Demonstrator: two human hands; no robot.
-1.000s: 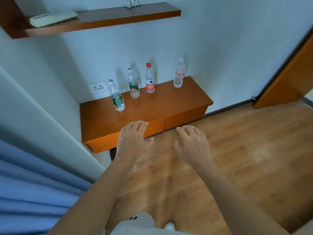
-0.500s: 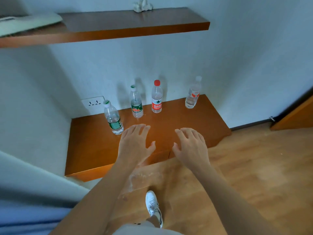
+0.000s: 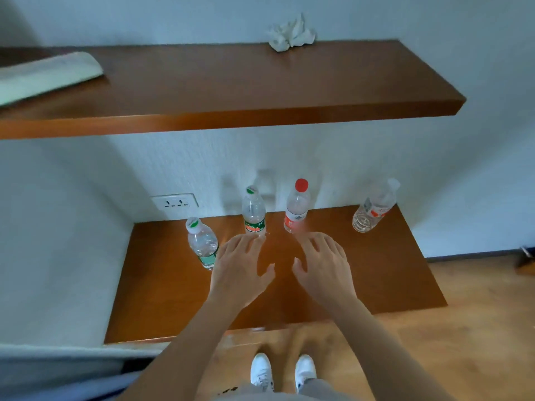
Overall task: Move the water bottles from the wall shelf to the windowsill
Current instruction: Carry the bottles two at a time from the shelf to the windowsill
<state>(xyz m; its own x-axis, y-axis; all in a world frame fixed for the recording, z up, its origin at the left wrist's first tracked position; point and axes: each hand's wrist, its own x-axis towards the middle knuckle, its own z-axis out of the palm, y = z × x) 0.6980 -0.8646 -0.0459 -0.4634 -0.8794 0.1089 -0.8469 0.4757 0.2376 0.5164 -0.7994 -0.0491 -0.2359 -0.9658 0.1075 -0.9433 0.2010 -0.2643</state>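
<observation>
Several clear water bottles stand on the low wooden wall shelf (image 3: 390, 273). A green-labelled bottle (image 3: 201, 243) is nearest on the left, a second green-labelled bottle (image 3: 254, 211) stands behind it, a red-capped bottle (image 3: 296, 206) is beside that, and a white-capped bottle (image 3: 374, 206) stands far right. My left hand (image 3: 240, 267) hovers open over the shelf, its fingertips just short of the second green bottle. My right hand (image 3: 322, 264) is open too, fingertips just below the red-capped bottle. Neither hand holds anything.
An upper wooden shelf (image 3: 260, 91) juts out above the bottles, carrying a folded white cloth (image 3: 43, 75) at left and a crumpled tissue (image 3: 291, 34) at the back. A wall socket (image 3: 174, 202) sits left of the bottles. My white shoes (image 3: 282, 370) stand on wood flooring.
I have stepped closer to the shelf. Both open hands have moved forward over it toward the two middle bottles; the bottles have not moved.
</observation>
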